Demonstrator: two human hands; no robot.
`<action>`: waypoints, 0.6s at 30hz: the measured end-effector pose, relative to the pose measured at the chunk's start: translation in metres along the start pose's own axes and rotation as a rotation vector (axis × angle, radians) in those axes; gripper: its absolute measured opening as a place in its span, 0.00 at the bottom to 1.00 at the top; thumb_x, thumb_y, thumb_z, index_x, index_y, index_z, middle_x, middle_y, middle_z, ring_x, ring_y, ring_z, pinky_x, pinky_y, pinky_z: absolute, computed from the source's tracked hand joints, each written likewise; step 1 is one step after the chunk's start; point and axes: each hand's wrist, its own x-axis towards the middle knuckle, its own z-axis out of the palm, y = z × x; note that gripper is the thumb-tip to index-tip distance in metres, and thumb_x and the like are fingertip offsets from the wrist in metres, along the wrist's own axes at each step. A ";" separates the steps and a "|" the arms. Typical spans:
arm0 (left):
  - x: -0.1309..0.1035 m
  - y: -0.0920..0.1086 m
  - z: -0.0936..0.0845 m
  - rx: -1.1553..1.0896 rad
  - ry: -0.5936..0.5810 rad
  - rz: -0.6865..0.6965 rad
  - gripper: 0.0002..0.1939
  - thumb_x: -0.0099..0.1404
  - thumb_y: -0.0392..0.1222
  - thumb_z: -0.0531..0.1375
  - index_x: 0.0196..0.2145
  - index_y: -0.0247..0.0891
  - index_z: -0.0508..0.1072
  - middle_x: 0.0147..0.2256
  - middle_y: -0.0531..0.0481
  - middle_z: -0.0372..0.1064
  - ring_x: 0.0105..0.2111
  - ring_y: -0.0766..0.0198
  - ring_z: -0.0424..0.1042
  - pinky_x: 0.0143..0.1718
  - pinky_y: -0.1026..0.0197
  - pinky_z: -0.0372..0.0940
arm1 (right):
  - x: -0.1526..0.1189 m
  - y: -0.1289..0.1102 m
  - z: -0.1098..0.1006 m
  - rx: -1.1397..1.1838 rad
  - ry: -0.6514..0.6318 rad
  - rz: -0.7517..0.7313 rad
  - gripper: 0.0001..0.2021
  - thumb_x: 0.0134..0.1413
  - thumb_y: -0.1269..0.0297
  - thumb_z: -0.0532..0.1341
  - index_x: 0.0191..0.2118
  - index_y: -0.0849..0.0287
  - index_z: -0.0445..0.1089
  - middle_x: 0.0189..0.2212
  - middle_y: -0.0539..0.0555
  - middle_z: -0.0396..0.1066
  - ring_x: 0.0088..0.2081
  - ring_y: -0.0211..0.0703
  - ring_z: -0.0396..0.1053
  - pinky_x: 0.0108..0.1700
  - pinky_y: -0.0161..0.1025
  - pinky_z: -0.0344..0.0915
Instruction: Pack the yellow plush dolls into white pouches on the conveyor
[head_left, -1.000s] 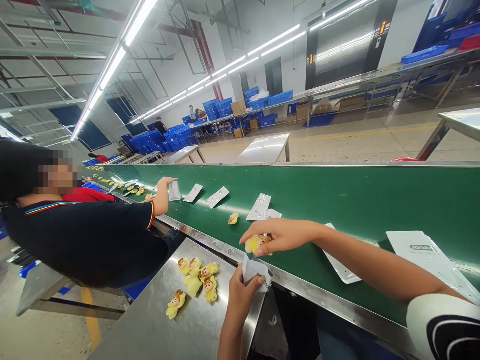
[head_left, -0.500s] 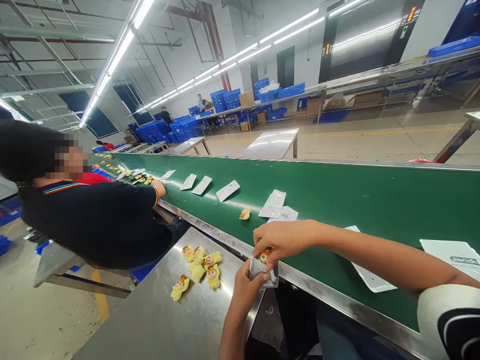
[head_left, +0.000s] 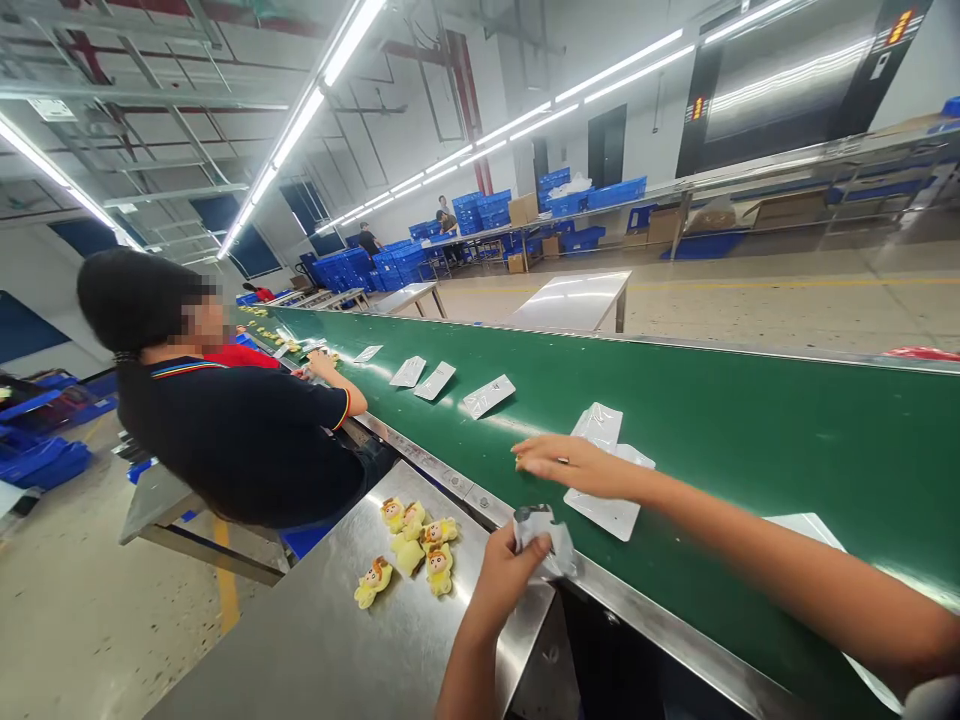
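My left hand (head_left: 504, 580) grips a small silvery-white bag (head_left: 546, 543) above the belt's metal edge. Over the green conveyor belt (head_left: 720, 420) my right hand (head_left: 559, 462) is stretched out; a bit of yellow shows at its fingertips, and the toy there is mostly hidden. Flat white packets (head_left: 598, 425) lie under and beyond that hand, with others (head_left: 489, 396) further up the belt. On the steel side table (head_left: 330, 640), left of my left hand, several yellow dolls with brown hair (head_left: 439, 568) lie in a loose group.
A person in a dark shirt (head_left: 247, 430) sits at the belt on the left, one arm over it. Beyond the belt stand a steel table (head_left: 574, 300) and stacked blue crates (head_left: 480, 212). A metal rail (head_left: 645, 600) runs along the belt's near edge.
My right hand has left the bag opening and reached out over the belt, covering where a lone yellow doll lay. The bag remains in my left hand. The view has shifted left.
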 end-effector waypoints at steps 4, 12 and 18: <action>0.043 0.006 -0.021 -0.028 0.215 0.046 0.16 0.50 0.47 0.67 0.34 0.33 0.77 0.31 0.49 0.75 0.30 0.61 0.70 0.34 0.62 0.63 | 0.034 0.058 0.007 -0.384 -0.008 0.143 0.26 0.58 0.55 0.56 0.59 0.61 0.60 0.60 0.62 0.55 0.59 0.51 0.57 0.58 0.43 0.56; 0.157 0.013 -0.058 -0.106 0.569 0.073 0.13 0.62 0.42 0.59 0.43 0.33 0.70 0.38 0.48 0.71 0.33 0.65 0.71 0.34 0.60 0.67 | 0.030 0.093 0.062 -0.605 -0.127 0.064 0.12 0.50 0.70 0.61 0.42 0.60 0.72 0.41 0.61 0.71 0.43 0.52 0.68 0.42 0.43 0.63; 0.195 0.007 -0.030 -0.123 0.444 -0.043 0.15 0.64 0.46 0.57 0.45 0.34 0.70 0.44 0.47 0.69 0.41 0.56 0.71 0.40 0.53 0.69 | 0.012 0.068 0.073 -0.696 -0.165 0.060 0.13 0.49 0.57 0.64 0.39 0.58 0.73 0.34 0.56 0.72 0.35 0.52 0.71 0.32 0.41 0.63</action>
